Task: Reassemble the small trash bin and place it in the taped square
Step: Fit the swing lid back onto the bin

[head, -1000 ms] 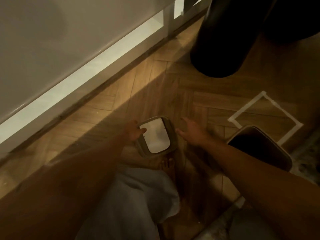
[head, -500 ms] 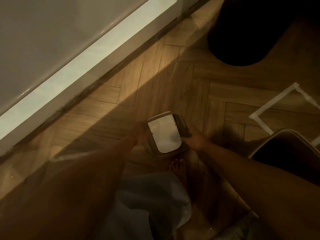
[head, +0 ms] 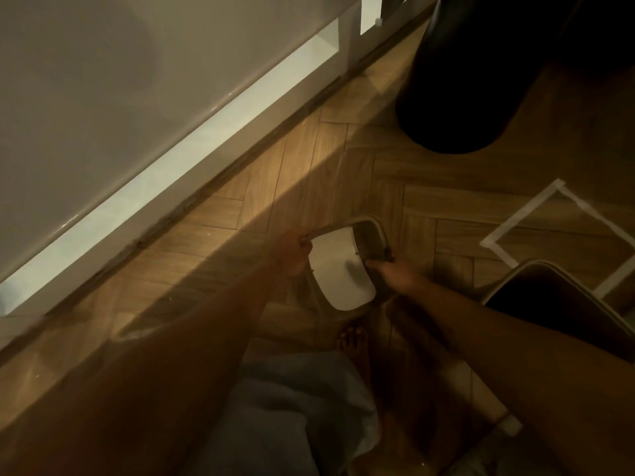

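The bin lid (head: 338,269), a grey frame with a white swing flap, is held tilted above the wooden floor. My left hand (head: 294,253) grips its left edge and my right hand (head: 395,274) grips its right edge, thumb on the flap. The bin body (head: 556,304), dark inside with a pale rim, stands open at the right, partly behind my right forearm. The taped square (head: 515,221) of white tape lies on the floor just beyond the bin body, its right part cut off by the frame.
A large dark rounded object (head: 464,84) stands at the top right. A white wall and baseboard (head: 171,180) run diagonally along the left. My bare foot (head: 354,341) and light trouser leg (head: 295,413) are below the lid.
My right hand, open beside the lid a second ago, has closed on its right edge. The lid has lifted and tilted between both hands.
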`<state>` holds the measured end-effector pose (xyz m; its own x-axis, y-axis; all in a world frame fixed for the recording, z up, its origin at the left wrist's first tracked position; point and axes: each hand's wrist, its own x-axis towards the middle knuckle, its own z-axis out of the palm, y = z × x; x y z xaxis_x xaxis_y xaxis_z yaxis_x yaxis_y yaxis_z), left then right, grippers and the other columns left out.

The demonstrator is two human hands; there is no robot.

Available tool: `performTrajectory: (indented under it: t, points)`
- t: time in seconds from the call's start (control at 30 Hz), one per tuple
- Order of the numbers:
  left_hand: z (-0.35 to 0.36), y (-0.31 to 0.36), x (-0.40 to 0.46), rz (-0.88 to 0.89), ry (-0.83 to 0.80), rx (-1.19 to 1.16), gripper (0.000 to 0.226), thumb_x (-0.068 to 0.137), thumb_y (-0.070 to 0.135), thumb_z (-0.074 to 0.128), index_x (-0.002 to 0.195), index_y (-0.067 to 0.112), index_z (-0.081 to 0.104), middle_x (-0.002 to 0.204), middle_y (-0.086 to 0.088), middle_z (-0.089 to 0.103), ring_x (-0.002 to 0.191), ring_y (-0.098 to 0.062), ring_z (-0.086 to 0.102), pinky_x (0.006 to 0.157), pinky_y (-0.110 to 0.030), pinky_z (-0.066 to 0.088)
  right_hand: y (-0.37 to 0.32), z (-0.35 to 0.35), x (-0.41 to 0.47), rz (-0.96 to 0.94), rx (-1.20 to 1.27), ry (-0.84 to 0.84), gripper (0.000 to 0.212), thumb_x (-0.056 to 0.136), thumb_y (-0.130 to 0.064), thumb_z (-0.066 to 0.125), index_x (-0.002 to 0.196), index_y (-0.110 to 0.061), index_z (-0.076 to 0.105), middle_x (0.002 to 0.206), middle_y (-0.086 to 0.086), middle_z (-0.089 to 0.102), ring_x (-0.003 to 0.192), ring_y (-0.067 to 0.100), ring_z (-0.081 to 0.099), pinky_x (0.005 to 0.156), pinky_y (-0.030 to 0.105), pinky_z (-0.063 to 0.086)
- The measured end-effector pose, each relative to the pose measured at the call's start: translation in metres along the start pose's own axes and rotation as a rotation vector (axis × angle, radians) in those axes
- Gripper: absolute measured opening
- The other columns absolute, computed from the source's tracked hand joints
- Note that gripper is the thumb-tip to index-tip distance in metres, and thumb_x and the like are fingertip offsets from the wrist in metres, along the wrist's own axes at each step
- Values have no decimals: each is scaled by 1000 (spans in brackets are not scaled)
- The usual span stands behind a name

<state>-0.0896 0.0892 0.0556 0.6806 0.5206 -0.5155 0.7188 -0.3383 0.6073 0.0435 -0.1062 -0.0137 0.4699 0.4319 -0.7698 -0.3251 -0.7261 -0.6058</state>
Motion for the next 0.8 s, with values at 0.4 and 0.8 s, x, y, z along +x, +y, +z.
performTrajectory:
  t: [0.4, 0.8]
  points:
    - [-17, 138, -40, 156, 115, -236, 11, 97, 17, 64, 100, 26, 69, 76, 3, 70, 54, -5, 68, 54, -23, 59, -67, -69, -120, -368, -174, -38, 70, 92, -52, 66, 152, -22, 47, 147, -3, 56, 128, 16, 57, 88, 21, 42]
    - [16, 232, -92, 347, 268, -322, 26, 93, 32, 70, 113, 15, 72, 83, 17, 65, 69, 18, 59, 62, -1, 43, -53, -116, -209, -515, 28, 97, 13, 100, -12, 62, 101, -23, 68, 87, -9, 74, 77, -1, 70, 66, 16, 51]
